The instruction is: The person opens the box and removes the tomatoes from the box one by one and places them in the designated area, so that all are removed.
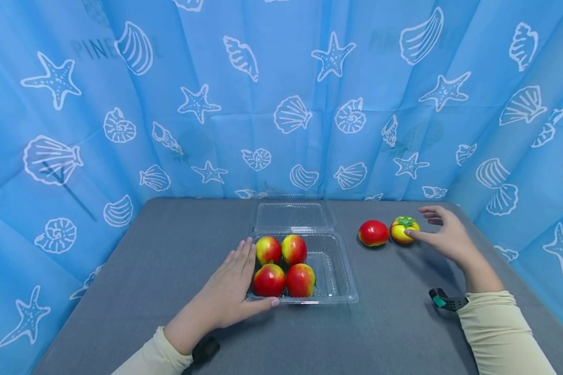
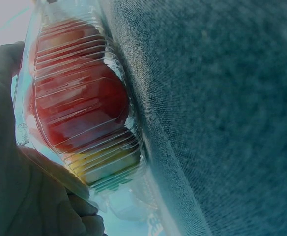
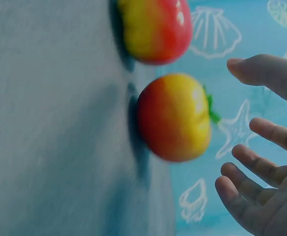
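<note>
A clear plastic clamshell box [image 1: 349, 271] lies with its lid [image 1: 291, 216] folded back, and several red-and-yellow tomato-like fruits [image 1: 269, 280] fill its left part. Along the box's left side rests my left hand [image 1: 227, 286], fingers straight, thumb at the front rim. The left wrist view has red fruit [image 2: 84, 103] behind the ribbed wall, with the left hand [image 2: 25, 162] against the rim. My right hand [image 1: 443, 234] spreads loosely around a yellow-and-red tomato-like fruit [image 1: 399, 232] with a green leafy top. In the right wrist view, a gap shows between fingertips and this fruit [image 3: 175, 118].
Just left of the green-topped fruit sits another, redder fruit [image 1: 373, 233]. The grey tabletop [image 1: 169, 245] runs back to a blue curtain [image 1: 281, 146] printed with shells and starfish. Inside the box, the right part [image 1: 326, 271] holds no fruit.
</note>
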A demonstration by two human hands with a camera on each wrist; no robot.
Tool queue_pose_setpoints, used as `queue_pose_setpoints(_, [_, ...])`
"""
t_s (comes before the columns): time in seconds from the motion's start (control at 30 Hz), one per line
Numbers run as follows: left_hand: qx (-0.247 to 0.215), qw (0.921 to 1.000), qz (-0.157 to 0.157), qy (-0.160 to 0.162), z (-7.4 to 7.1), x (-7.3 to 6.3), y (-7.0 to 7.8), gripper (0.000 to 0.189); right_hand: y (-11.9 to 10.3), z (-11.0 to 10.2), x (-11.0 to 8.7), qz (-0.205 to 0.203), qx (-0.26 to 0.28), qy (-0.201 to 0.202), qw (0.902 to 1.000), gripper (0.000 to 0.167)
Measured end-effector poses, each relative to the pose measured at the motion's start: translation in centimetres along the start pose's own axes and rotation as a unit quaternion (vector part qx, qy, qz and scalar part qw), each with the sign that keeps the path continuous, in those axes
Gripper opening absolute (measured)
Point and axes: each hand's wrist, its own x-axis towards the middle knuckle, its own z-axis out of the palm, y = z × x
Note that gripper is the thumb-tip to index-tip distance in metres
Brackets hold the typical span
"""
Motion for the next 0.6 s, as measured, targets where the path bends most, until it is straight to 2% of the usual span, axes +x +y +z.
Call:
queue_pose_setpoints(0.3, [-0.004, 1.0, -0.001, -0.001, 0.0, 0.0, 0.0, 0.125, -4.3, 0.5, -1.1, -0.052, 0.03, 0.012, 0.9981, 0.069])
queue_pose_setpoints(0.6, [0.0, 1.0, 0.0, -0.001, 0.0, -0.1, 0.0, 0.125, -8.0, 3.0, -2.4, -0.138, 0.05, -0.009, 0.9892, 0.051])
